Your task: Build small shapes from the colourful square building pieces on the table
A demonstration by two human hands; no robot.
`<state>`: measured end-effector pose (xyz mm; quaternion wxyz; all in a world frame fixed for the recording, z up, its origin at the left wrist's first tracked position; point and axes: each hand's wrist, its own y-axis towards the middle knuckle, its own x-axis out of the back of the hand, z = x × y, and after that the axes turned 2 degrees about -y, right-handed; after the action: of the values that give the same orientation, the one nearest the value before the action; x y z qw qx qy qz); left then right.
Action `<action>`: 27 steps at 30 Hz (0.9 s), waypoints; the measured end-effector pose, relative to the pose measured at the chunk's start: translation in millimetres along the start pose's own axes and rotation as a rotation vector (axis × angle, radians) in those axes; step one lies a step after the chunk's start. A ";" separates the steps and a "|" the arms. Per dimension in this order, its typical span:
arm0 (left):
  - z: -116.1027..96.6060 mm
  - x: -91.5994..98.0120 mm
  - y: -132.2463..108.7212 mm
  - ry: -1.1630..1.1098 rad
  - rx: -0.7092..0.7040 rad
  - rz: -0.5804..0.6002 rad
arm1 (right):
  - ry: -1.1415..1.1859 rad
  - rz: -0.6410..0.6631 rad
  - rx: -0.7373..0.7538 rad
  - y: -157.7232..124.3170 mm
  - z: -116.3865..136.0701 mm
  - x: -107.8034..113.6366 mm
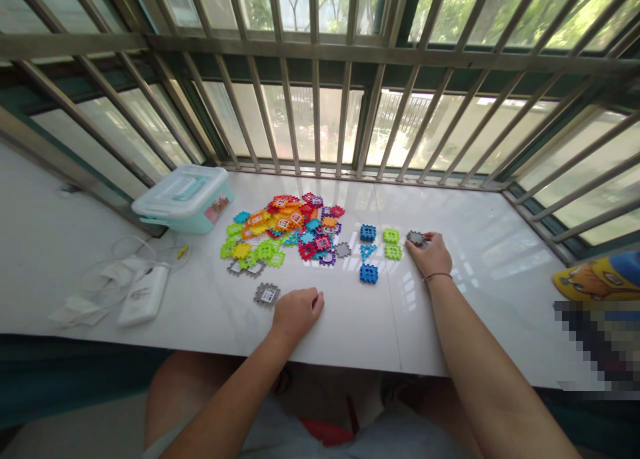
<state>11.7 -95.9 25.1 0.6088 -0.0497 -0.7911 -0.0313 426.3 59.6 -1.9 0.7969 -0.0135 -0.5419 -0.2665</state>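
Note:
My right hand (pixel 434 255) has its fingers closed on a grey toy building tile (pixel 415 237), at or just above the table to the right of two green tiles (pixel 392 244). Left of those stand blue tiles (pixel 369 273) in a column, one of them triangular. My left hand (pixel 299 312) rests on the table with its fingers curled in; whatever they might hold is hidden. Just beyond its wrist lies a grey window-patterned tile (pixel 267 293). A heap of mixed tiles (pixel 285 222) in orange, red, green, purple and other colours lies farther back.
A lidded turquoise box (pixel 200 209) stands at the back left. A white power strip (pixel 144 295) with cables lies on the left of the white table (pixel 340 342). A yellow and blue object (pixel 595 275) sits at the right edge. Metal bars (pixel 315 112) line the window behind.

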 end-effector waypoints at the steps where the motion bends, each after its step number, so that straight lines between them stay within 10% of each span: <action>1: -0.1 0.0 -0.1 0.001 -0.001 -0.003 | -0.003 0.001 0.000 -0.1 0.3 0.0; 27: -0.5 1.3 -0.3 0.021 0.007 0.003 | -0.042 0.020 0.026 -1.8 4.4 3.4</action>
<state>11.8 -96.2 26.4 0.6173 -0.0483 -0.7848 -0.0282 422.7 58.1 2.4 0.7880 -0.0141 -0.5619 -0.2511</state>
